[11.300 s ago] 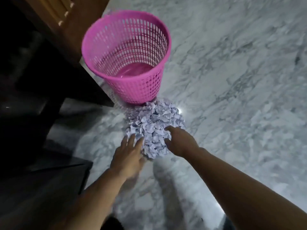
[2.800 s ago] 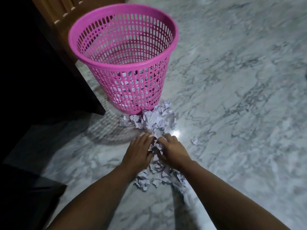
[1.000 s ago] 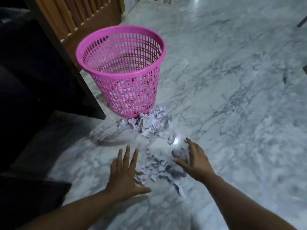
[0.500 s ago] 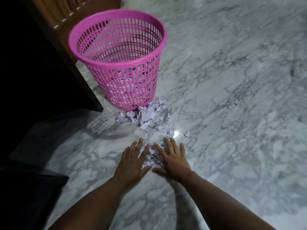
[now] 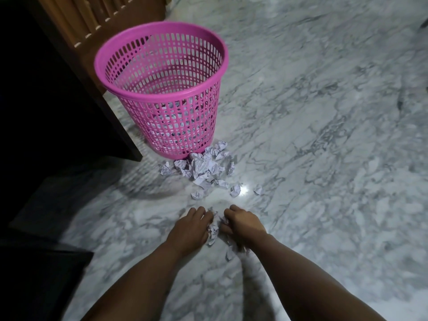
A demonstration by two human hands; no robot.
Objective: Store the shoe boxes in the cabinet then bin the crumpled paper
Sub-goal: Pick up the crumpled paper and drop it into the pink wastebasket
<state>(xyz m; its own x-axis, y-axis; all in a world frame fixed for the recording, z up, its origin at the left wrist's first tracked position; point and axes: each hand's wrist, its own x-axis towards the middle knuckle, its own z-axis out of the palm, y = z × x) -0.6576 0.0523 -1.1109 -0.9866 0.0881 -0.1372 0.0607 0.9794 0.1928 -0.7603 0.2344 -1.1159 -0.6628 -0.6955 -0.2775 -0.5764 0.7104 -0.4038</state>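
Grey-veined marble floor (image 5: pixel 324 135) fills my view, with dark furniture and a slatted wooden panel (image 5: pixel 97 15) along its left edge. I have both hands low on the floor, knuckles nearly touching: the left hand (image 5: pixel 191 229) and right hand (image 5: pixel 243 224) are curled inward, pinching a small clump of crumpled paper (image 5: pixel 213 232) between them, a few scraps trailing out underneath. The pink bin (image 5: pixel 162 89) stands straight ahead of that grip and a little to the left, upright, some paper visible through its mesh. A looser heap of paper (image 5: pixel 203 167) lies between my hands and the bin's base, touching it. I judge the lift goes forward and up over the near rim; the left hand sits slightly nearer.
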